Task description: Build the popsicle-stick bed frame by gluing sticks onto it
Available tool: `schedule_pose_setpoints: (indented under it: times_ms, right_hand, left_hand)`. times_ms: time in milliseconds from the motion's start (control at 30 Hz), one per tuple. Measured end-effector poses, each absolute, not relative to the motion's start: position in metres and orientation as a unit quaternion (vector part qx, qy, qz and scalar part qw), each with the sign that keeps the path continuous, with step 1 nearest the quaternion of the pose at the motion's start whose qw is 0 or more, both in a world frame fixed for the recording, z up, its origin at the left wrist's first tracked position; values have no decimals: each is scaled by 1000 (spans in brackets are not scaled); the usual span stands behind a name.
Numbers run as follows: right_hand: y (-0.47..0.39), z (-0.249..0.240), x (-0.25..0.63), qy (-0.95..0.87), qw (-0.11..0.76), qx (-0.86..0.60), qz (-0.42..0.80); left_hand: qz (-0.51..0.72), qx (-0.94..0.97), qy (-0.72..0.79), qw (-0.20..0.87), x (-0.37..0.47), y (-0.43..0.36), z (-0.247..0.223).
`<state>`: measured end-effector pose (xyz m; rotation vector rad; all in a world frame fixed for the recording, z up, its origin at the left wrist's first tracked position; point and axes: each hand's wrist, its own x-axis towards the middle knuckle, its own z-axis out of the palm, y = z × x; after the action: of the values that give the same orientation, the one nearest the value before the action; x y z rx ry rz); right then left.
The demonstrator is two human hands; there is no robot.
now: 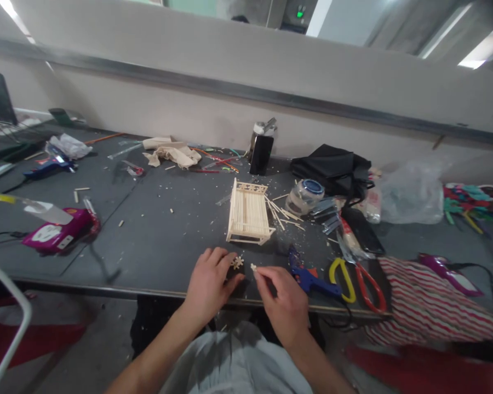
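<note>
A small flower-shaped cluster of pale wooden bits (238,262) lies on the dark table near its front edge. My left hand (210,280) rests beside it, index fingertip at the cluster's left side and thumb apart below. Between thumb and index finger, my right hand (285,298) pinches a tiny pale wooden piece (253,267), just right of the cluster. Beyond both hands stands a miniature bed made of wooden sticks (250,210), with slats and a patterned end panel at the far side.
Loose sticks (285,213) lie right of the bed, near a blue-lidded jar (306,197). A blue glue gun (314,279) and scissors (368,287) are close to my right hand. Farther off are a propped phone (262,155), a black bag (331,168) and a purple glue gun (57,232).
</note>
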<state>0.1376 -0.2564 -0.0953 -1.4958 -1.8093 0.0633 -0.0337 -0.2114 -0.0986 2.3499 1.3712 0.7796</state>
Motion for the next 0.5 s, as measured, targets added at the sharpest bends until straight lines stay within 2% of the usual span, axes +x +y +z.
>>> schedule_pose_setpoints:
  times_ms: [133, 300, 400, 500]
  right_hand:
    - [-249, -93, 137, -713, 370, -595, 27]
    - [-249, -87, 146, -645, 409, -633, 126]
    - [-247, -83, 152, -595, 434, -645, 204]
    - [-246, -76, 154, -575, 454, -638, 235]
  left_hand:
    - [226, 843, 469, 133, -28, -201, -99]
    - [270, 837, 449, 160, -28, -194, -99]
    - [329, 785, 464, 247, -27, -194, -94]
    - [377, 656, 506, 413, -22, -197, -83]
